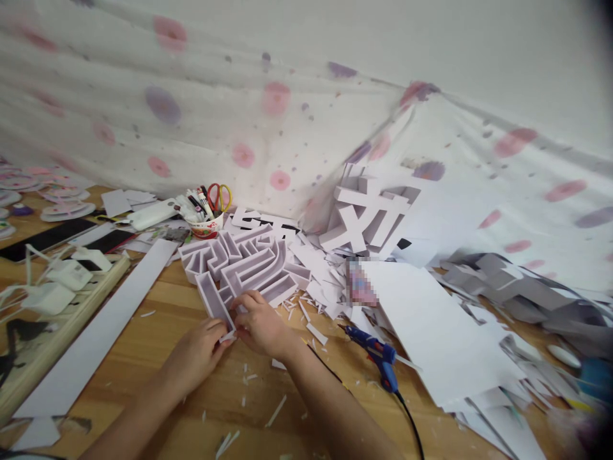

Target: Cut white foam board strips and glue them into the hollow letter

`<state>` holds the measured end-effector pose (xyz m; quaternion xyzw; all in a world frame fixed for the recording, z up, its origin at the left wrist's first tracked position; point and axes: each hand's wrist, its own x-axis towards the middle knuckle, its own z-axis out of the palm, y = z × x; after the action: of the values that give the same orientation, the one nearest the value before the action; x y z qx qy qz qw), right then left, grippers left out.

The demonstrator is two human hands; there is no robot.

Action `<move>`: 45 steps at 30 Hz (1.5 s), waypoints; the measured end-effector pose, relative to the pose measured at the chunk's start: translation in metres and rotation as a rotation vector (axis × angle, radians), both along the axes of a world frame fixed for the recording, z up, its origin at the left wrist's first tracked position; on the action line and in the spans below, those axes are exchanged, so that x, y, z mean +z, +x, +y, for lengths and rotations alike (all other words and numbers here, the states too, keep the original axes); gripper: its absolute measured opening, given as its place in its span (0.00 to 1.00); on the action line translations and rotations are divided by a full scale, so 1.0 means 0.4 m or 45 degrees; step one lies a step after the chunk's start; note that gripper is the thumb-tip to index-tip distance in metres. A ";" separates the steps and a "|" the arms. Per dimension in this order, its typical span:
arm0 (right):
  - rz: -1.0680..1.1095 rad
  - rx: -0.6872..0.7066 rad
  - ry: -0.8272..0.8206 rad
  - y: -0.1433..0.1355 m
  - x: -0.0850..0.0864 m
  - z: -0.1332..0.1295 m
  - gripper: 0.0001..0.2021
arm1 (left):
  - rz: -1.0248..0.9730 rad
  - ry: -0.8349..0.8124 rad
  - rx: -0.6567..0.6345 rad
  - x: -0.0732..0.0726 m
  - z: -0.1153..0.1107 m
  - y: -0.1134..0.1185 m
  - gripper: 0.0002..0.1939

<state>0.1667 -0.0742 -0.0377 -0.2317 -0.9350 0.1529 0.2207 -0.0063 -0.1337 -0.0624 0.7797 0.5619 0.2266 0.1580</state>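
Observation:
A hollow white card character (213, 298), built from thin upright walls on flat strokes, lies on the wooden table with its open side up. At the near end of its lower left stroke, my left hand (201, 350) pinches the wall from the left. My right hand (261, 324) grips the same stroke from the right, with its fingertips curled against the wall and partly hidden. The two hands almost meet at the stroke's end. To the right of my right hand, a blue hot glue gun (376, 354) rests on its side, nozzle toward the character.
Behind stands a cup (207, 227) with scissors and pens. Another white card character (366, 220) leans at the back. White sheets (443, 329) and paper scraps cover the right. A long white strip (103, 326) and a power strip (71, 326) with chargers lie left.

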 end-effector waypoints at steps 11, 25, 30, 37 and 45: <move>0.009 -0.007 0.015 -0.015 -0.008 -0.006 0.04 | 0.059 -0.049 0.065 0.004 0.000 0.008 0.08; -0.345 -0.624 -0.268 0.282 0.014 -0.124 0.10 | 0.014 -0.299 -0.131 0.090 0.027 -0.084 0.22; -0.481 -0.856 -0.363 0.309 -0.011 -0.182 0.11 | 0.133 -0.209 -0.158 0.090 0.040 -0.064 0.25; -0.406 -0.949 -0.562 0.278 -0.047 -0.173 0.15 | 0.276 -0.137 -0.168 0.097 0.065 -0.045 0.20; -0.139 -1.016 -0.596 0.255 -0.025 -0.159 0.14 | 0.290 -0.163 -0.363 0.123 0.097 -0.047 0.15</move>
<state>0.2687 -0.1376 -0.0475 -0.6246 -0.7233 0.2506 0.1547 -0.0250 -0.0948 -0.0131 0.8603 0.4733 0.0760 0.1732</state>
